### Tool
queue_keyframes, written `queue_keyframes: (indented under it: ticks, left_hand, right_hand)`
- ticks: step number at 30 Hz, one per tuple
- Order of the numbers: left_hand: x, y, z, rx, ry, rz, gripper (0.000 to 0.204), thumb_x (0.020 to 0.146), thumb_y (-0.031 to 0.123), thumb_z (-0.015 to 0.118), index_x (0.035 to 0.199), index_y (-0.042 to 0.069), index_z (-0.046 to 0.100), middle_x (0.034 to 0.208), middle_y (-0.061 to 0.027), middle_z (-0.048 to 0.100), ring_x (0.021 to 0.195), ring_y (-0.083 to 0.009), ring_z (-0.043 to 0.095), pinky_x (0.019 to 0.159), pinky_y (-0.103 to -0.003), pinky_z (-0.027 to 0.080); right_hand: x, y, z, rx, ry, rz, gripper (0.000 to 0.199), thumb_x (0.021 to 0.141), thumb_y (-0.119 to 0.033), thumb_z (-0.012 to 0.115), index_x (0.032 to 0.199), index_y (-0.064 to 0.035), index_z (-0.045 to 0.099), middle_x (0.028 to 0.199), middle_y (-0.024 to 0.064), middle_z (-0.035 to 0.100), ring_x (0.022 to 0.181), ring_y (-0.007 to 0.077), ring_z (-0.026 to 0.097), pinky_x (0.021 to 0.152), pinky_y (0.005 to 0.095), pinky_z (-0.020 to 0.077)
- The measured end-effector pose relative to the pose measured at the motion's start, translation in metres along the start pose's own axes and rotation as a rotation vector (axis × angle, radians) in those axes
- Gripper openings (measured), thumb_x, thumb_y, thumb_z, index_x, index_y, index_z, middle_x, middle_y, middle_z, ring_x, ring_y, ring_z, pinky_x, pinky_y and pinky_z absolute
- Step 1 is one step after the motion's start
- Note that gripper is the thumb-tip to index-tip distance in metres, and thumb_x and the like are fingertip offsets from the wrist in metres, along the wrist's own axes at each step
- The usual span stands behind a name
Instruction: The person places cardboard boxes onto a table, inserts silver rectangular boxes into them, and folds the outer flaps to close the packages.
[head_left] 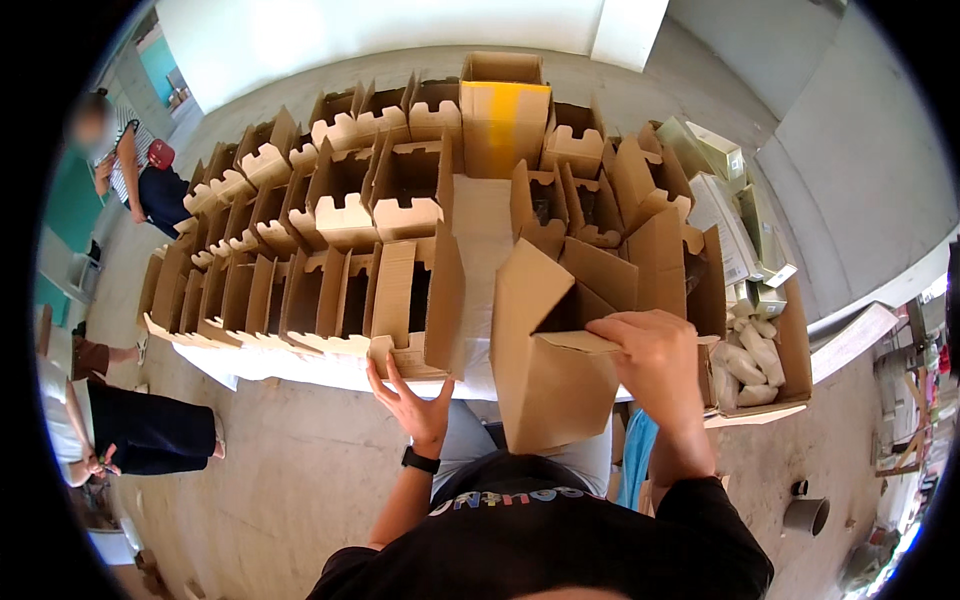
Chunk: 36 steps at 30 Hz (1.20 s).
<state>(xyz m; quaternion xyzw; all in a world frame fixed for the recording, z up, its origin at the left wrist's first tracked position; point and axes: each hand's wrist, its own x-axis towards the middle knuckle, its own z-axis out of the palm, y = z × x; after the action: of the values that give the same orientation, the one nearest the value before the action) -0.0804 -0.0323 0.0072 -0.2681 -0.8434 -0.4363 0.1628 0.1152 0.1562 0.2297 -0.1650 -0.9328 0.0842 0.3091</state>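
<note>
My right hand grips the upper rim of an open brown cardboard box, fingers over its front edge. The box is tilted over the near table edge, in front of my body, with its flaps standing up and a dark inside. My left hand has its fingers spread, the tips at the low front edge of another open cardboard box. That box stands at the right end of the nearest row on the left. My left wrist wears a dark watch.
Rows of open cardboard boxes cover the table's left part. A taller box with yellow tape stands at the back. On the right, a carton holds white wrapped packets and flat boxes. Two people stand left; a bucket is on the floor.
</note>
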Motion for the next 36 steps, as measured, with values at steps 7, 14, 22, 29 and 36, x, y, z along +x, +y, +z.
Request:
queue_keyframes:
  ticks: [7, 14, 22, 29, 36]
  left_hand:
    - [-0.002, 0.002, -0.001, -0.009, -0.041, -0.002, 0.104, 0.061, 0.024, 0.088, 0.146, 0.008, 0.030, 0.151, -0.0255, 0.015, 0.139, -0.0460, 0.018, 0.110, -0.055, 0.025]
    - [-0.002, 0.010, -0.014, -0.034, -0.033, 0.053, 0.099, 0.068, 0.023, 0.086, 0.147, 0.007, 0.028, 0.152, -0.0260, 0.011, 0.140, -0.0469, 0.016, 0.109, -0.058, 0.026]
    - [-0.033, 0.062, -0.036, -0.347, -0.510, 0.383, 0.041, 0.082, 0.015, 0.068, 0.122, 0.009, 0.062, 0.147, -0.0314, 0.029, 0.136, -0.0458, 0.031, 0.109, -0.051, 0.028]
    - [-0.007, 0.089, -0.034, -0.625, -0.751, -0.160, 0.025, 0.096, 0.013, 0.050, 0.108, 0.005, 0.070, 0.148, -0.0318, 0.028, 0.127, -0.0420, 0.046, 0.095, -0.041, 0.045]
    - [0.007, 0.094, -0.035, -0.335, -0.618, 0.138, 0.043, 0.095, 0.012, 0.050, 0.137, 0.004, 0.045, 0.147, -0.0293, 0.032, 0.127, -0.0444, 0.044, 0.095, -0.042, 0.045]
  right_hand:
    - [-0.038, -0.028, 0.095, -0.102, -0.160, -0.034, 0.018, 0.071, -0.010, 0.060, 0.087, -0.0045, 0.066, 0.081, 0.0056, 0.065, 0.075, 0.0225, 0.065, 0.064, 0.0351, 0.0500]
    - [-0.088, -0.034, 0.155, -0.038, -0.140, 0.058, 0.018, 0.069, -0.014, 0.061, 0.084, -0.0043, 0.063, 0.074, 0.0049, 0.059, 0.073, 0.0213, 0.062, 0.065, 0.0333, 0.0501]
    - [-0.092, -0.034, 0.150, 0.008, -0.144, 0.087, 0.018, 0.069, -0.014, 0.061, 0.083, -0.0042, 0.062, 0.075, 0.0057, 0.058, 0.074, 0.0222, 0.061, 0.064, 0.0346, 0.0505]
    - [-0.089, -0.039, 0.136, 0.196, -0.290, 0.217, 0.029, 0.074, -0.013, 0.067, 0.099, 0.0023, 0.063, 0.099, 0.0139, 0.064, 0.097, 0.0289, 0.062, 0.083, 0.0385, 0.0501]
    - [-0.076, -0.035, 0.096, 0.533, -0.239, 0.394, 0.062, 0.084, -0.020, 0.067, 0.134, 0.0078, 0.042, 0.143, 0.0242, 0.038, 0.136, 0.0367, 0.034, 0.111, 0.0445, 0.0294]
